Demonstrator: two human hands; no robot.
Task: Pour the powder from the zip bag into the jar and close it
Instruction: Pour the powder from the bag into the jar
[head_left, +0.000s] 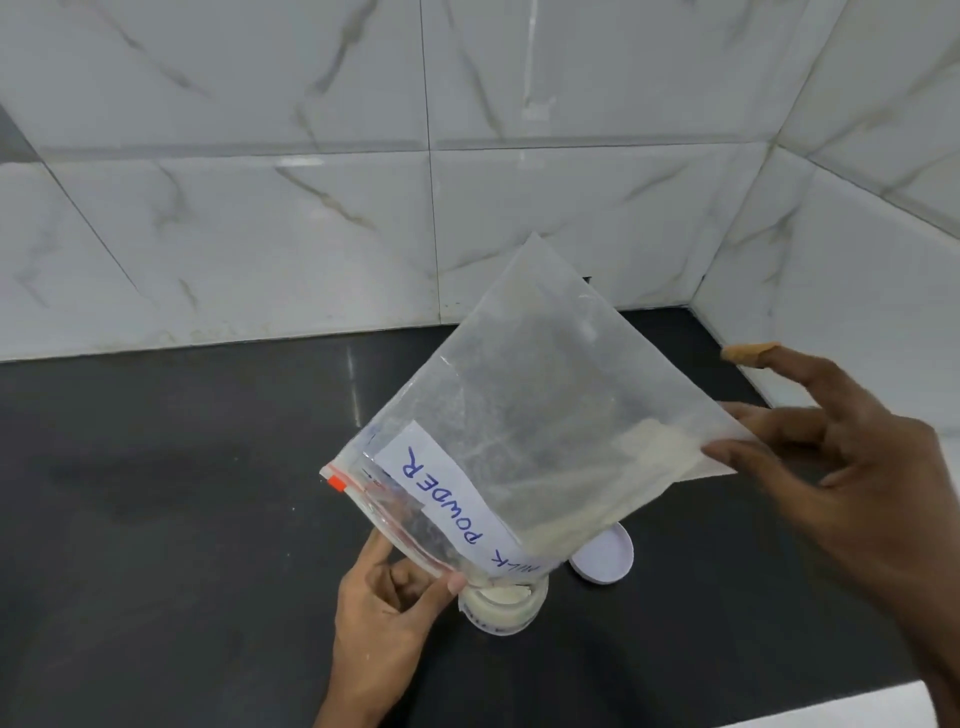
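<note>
Over the dark surface (156, 519), the zip bag (519, 415) hangs tilted, mouth down at the jar (501, 603) so powder (649, 447) slides in. Left hand (384, 613) pinches the zip edge at the rim; right hand (831, 467) grips the raised corner. Some powder lies inside the jar; its lid (608, 556) rests just beyond.

Zip bag (524, 415) hides most of the jar (503, 603) mouth and part of the lid (608, 558). Right hand (852, 467) blurred, wrist cut off by frame edge.
</note>
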